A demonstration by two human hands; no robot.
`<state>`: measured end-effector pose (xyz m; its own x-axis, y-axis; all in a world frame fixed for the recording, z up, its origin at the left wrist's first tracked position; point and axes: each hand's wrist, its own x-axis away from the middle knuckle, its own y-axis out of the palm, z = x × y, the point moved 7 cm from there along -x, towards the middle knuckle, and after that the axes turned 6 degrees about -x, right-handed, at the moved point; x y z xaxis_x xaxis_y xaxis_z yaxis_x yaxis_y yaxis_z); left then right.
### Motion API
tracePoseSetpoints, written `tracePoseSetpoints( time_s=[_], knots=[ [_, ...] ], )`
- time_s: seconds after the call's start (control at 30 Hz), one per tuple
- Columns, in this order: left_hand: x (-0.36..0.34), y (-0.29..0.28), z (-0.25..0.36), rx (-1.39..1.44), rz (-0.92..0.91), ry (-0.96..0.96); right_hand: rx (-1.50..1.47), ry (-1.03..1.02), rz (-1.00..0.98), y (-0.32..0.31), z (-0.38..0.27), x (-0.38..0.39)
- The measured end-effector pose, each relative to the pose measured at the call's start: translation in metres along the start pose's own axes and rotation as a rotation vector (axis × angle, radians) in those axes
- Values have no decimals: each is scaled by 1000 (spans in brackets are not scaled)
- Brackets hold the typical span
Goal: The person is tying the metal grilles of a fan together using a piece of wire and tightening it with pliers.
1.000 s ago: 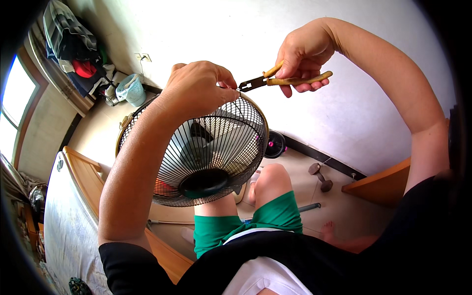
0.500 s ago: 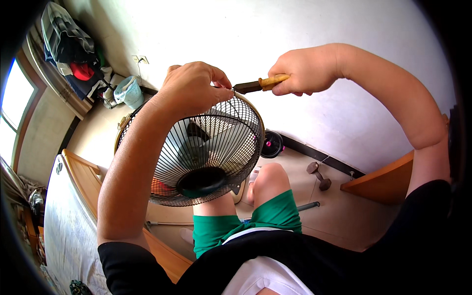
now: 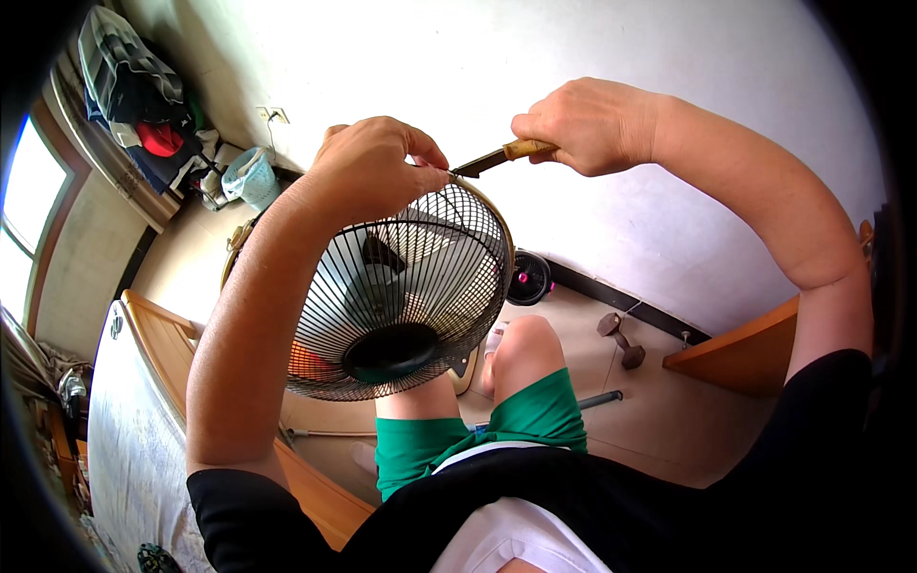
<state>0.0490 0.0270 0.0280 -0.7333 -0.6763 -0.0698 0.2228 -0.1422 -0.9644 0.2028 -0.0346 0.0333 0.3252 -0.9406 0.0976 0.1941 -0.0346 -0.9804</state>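
Note:
An electric fan (image 3: 406,286) with a black wire guard and a gold-coloured rim stands in front of me, tilted toward me. At the rim's top my left hand (image 3: 373,167) is closed, thumb and fingers pinching the guard's edge; what exactly lies between the fingertips is partly hidden. My right hand (image 3: 607,129) wraps round the yellowish handle of a knife (image 3: 527,149) out to the right. Its dark, narrow blade points left, and the tip meets the rim right beside my left fingertips. Through the wires, the fan's blades show behind the dark round centre.
A white wall (image 3: 688,191) rises behind the fan. On the floor lie a dumbbell (image 3: 621,341), a black wheel (image 3: 528,279) and a grey tube (image 3: 602,399). A light-blue basket (image 3: 250,180) stands by hung clothes at far left. A bed (image 3: 138,430) is left, wooden furniture (image 3: 740,353) right.
My right hand has risen a little and turned, so the knife slants more and its blade shows edge-on. My left hand stays at the rim, almost unmoved.

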Motion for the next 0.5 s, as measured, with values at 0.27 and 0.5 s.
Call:
tracePoseSetpoints(
  time_s=[0.27,0.5],
  knots=[
    [-4,2,-3,28,2,-11,383,-419,438,-3,1,0],
    [-7,5,-8,53,19,11,650,-626,567,-9,6,-15]
  ],
)
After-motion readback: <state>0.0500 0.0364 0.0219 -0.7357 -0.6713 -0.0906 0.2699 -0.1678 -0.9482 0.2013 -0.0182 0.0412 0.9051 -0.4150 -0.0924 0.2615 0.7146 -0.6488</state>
